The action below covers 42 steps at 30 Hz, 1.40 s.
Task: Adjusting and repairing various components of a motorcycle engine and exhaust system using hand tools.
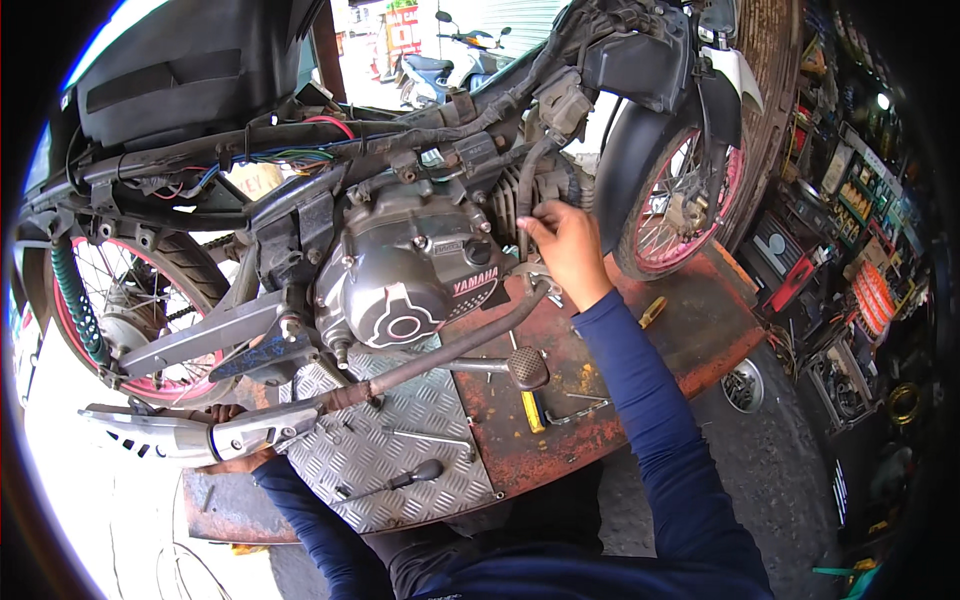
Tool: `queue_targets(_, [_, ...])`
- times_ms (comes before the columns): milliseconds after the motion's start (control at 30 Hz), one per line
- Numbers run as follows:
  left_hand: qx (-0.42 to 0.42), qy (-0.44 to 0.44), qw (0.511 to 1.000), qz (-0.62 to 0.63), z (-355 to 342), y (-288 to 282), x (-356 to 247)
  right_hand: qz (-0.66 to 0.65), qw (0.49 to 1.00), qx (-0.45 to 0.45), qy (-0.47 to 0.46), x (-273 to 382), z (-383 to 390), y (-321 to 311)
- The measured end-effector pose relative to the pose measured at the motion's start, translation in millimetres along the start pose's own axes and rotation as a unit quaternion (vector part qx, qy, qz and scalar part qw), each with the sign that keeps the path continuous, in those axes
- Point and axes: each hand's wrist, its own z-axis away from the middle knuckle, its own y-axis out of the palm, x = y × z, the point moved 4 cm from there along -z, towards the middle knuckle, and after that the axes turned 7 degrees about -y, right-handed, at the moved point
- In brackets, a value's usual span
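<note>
A motorcycle with its side panels off stands in front of me. Its grey engine is in the middle. My left hand grips the silver-shielded exhaust from behind and below, at the muffler end. From there the bent brown exhaust pipe rises to the right, ending in a flange just below my right hand. That hand is at the finned cylinder, thumb and forefinger pinched beside a dark hose. What lies between those fingertips, if anything, is hidden.
The bike stands on a rusty red platform with a checkered metal plate. On it lie a screwdriver, a yellow-handled tool and a long metal tool. The brake pedal juts toward me. A metal bowl sits to the right.
</note>
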Motion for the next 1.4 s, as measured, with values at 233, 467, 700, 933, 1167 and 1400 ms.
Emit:
queue_targets(233, [0.175,-0.010,0.984,0.027,-2.8,13.7,-6.4,0.116,0.991,-0.059,0.007,-10.2,27.1,20.7])
queue_targets(467, [0.174,-0.010,0.984,0.018,-2.8,23.5,-2.1,0.215,0.970,-0.110,0.009,-14.9,33.3,34.7])
queue_targets(700, [0.122,-0.002,0.992,0.018,-5.3,21.4,-1.4,0.228,0.961,-0.156,0.020,-22.6,33.3,38.4])
queue_targets(933, [0.029,0.022,0.999,-0.003,-5.2,4.2,-4.9,0.183,0.967,-0.170,0.048,-28.7,29.2,37.8])
queue_targets(1167, [0.076,0.006,0.996,0.037,-7.7,11.4,-0.2,0.151,0.970,-0.177,0.072,-32.9,27.5,35.6])
queue_targets(1400, [-0.130,0.065,0.988,-0.058,-2.8,3.7,-3.8,0.133,0.968,-0.204,0.065,-34.9,26.8,34.0])
